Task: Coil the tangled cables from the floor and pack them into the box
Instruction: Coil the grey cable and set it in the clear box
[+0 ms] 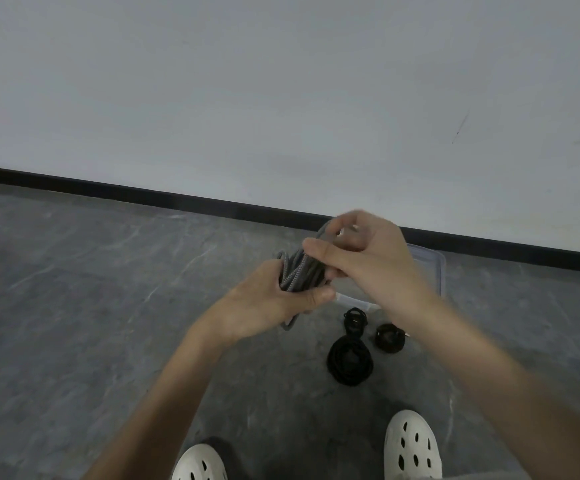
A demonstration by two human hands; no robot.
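White clogs (411,445) sit nearest, and just past them three wound cables lie on the grey floor (91,289): a large black coil (350,362), a small black coil (355,318) and a dark coil (389,337), none packed yet. My left hand (264,303) grips the bundled grey braided cable (300,271). My right hand (368,261) pinches its loose end, so I judge this coil nearly done. Behind, my right wrist hides most of the clear plastic box (435,271), and I cannot tell its contents.

white wall (281,81) | black baseboard (108,190) | two white perforated clogs (411,445) on grey floor (74,306)
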